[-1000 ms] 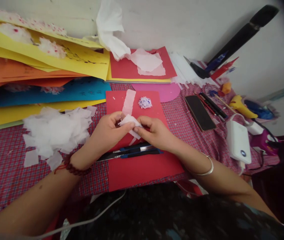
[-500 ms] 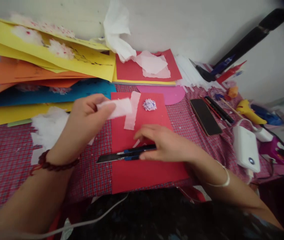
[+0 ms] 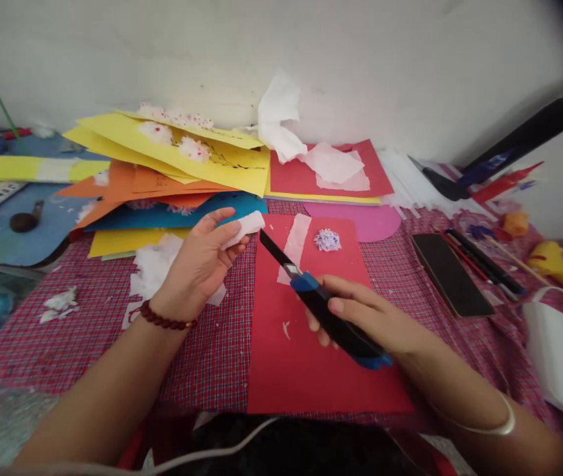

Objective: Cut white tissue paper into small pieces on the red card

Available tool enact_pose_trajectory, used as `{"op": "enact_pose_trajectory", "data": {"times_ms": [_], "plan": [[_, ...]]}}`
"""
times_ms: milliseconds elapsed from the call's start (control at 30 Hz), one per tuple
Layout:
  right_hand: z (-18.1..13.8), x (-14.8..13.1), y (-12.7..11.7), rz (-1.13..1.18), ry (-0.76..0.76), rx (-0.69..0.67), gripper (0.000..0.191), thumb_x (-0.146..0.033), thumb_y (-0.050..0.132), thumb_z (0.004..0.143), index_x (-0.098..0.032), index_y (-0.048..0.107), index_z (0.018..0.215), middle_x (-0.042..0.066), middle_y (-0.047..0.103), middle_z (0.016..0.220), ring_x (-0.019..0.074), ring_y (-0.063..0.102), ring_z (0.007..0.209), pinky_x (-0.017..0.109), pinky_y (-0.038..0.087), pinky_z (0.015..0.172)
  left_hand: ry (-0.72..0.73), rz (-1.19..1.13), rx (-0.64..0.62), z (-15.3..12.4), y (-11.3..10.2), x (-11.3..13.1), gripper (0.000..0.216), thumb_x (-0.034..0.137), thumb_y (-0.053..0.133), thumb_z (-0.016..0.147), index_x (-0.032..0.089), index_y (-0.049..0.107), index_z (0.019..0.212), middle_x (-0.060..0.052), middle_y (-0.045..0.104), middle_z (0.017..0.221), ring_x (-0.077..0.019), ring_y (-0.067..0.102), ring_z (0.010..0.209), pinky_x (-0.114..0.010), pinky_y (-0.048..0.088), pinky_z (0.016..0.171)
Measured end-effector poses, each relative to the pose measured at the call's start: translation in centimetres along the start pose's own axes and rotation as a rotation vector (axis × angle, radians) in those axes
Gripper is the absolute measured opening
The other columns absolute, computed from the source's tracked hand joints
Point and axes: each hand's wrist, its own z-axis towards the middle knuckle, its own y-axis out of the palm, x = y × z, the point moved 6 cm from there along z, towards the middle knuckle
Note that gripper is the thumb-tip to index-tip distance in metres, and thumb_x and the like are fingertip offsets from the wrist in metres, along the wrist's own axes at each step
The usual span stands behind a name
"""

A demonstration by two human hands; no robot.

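Observation:
My left hand (image 3: pixel 202 254) pinches a folded strip of white tissue paper (image 3: pixel 248 228) between thumb and fingers. In my right hand (image 3: pixel 361 311) is a blue and black utility knife (image 3: pixel 337 322), its dark blade extended and slanting up to the left. The blade's tip is close to the strip's right end; whether they touch I cannot tell. Below both hands lies a sheet of red paper (image 3: pixel 306 377). On it are a pale pink strip of tissue (image 3: pixel 295 244), a purple and white fluffy paper ball (image 3: pixel 328 240) and a small white scrap.
Left, behind my hand, are a pile of white tissue (image 3: pixel 155 264) and stacked coloured cards (image 3: pixel 242 165) with paper flowers. A phone (image 3: pixel 452 274), pens (image 3: pixel 484 261) and a white power bank (image 3: pixel 562 357) lie at right. Pink tissue (image 3: pixel 336 164) rests on red card at the back.
My right hand has picked the utility knife up off the red paper and raised its blade toward the tissue strip. The strip in my left hand looks narrower, and the view has shifted left.

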Motion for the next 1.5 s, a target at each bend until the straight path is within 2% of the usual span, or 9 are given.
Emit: {"op": "enact_pose_trajectory", "data": {"times_ms": [67,167,467,633,767,1067,1233,1400,1500], "plan": [[0.1,0.9,0.0,0.266,0.075,-0.007,0.040,-0.050,0.055,0.094,-0.015,0.055,0.113,0.005,0.067,0.087,0.0131,0.066,0.063,0.023,0.052,0.055,-0.008,0.000,0.005,0.1,-0.1,-0.2,0.023,0.002,0.063,0.079,0.016,0.060,0.096,-0.002,0.068,0.075,-0.0081,0.063,0.055,-0.014,0.053,0.052],[0.4,1.9,0.3,0.447,0.105,-0.050,0.047,-0.051,0.059,0.092,-0.012,0.059,0.118,0.006,0.069,0.082,0.0133,0.067,0.058,0.021,0.053,0.049,-0.011,-0.017,0.000,0.2,-0.2,-0.3,0.022,0.002,0.063,0.079,0.015,0.060,0.097,-0.003,0.069,0.078,-0.0086,0.064,0.056,-0.014,0.054,0.053],[1.1,2.9,-0.1,0.638,0.077,-0.128,0.044,-0.047,0.057,0.094,-0.010,0.062,0.116,0.008,0.071,0.083,0.0141,0.069,0.057,0.020,0.055,0.046,-0.019,0.020,-0.002,-0.1,0.0,-0.4,0.021,0.005,0.067,0.077,0.017,0.062,0.093,-0.001,0.069,0.080,-0.0068,0.063,0.057,-0.015,0.054,0.054],[1.3,3.1,-0.1,0.670,0.070,-0.145,0.043,-0.047,0.055,0.095,-0.011,0.061,0.116,0.008,0.070,0.083,0.0139,0.068,0.056,0.021,0.055,0.045,0.032,0.069,-0.077,-0.3,0.6,-0.3,0.028,0.007,0.074,0.069,0.018,0.063,0.093,0.001,0.070,0.078,-0.0082,0.065,0.066,-0.017,0.054,0.062],[1.3,3.0,-0.2,0.654,0.054,-0.138,0.045,-0.047,0.056,0.094,-0.010,0.060,0.119,0.007,0.070,0.084,0.0138,0.068,0.058,0.021,0.055,0.048,0.074,0.229,-0.173,-0.8,1.2,-0.2,0.032,0.009,0.077,0.066,0.018,0.065,0.094,0.003,0.070,0.071,-0.0080,0.063,0.062,-0.017,0.051,0.062],[1.2,2.7,-0.4,0.490,0.071,-0.071,0.045,-0.049,0.062,0.092,-0.012,0.060,0.116,0.007,0.071,0.085,0.0129,0.068,0.061,0.020,0.055,0.051,0.072,0.475,-0.345,-1.0,1.4,-0.4,0.016,0.013,0.073,0.069,0.018,0.069,0.084,-0.001,0.073,0.074,-0.0120,0.065,0.062,-0.023,0.053,0.062],[1.2,2.3,-0.5,0.441,0.083,-0.023,0.045,-0.049,0.066,0.088,-0.013,0.060,0.114,0.006,0.070,0.084,0.0126,0.067,0.060,0.020,0.054,0.051,0.106,0.547,-0.294,-0.7,0.9,0.3,0.016,0.011,0.068,0.068,0.019,0.070,0.081,0.001,0.067,0.059,-0.0095,0.055,0.044,-0.019,0.042,0.045],[1.0,2.1,-0.6,0.424,0.089,0.007,0.042,-0.048,0.064,0.088,-0.014,0.060,0.112,0.006,0.069,0.085,0.0124,0.066,0.061,0.021,0.054,0.052,0.020,0.421,-0.234,-0.8,1.0,0.5,0.005,0.019,0.066,0.072,0.017,0.068,0.077,-0.005,0.067,0.055,-0.0133,0.059,0.045,-0.021,0.046,0.045],[1.1,2.1,-0.4,0.427,0.077,-0.013,0.044,-0.050,0.065,0.088,-0.013,0.060,0.112,0.006,0.069,0.084,0.0125,0.066,0.060,0.021,0.053,0.051,0.009,0.434,-0.272,-0.8,1.0,0.3,0.012,0.027,0.071,0.076,0.016,0.069,0.075,-0.005,0.066,0.056,-0.0110,0.057,0.043,-0.020,0.044,0.042]]}}
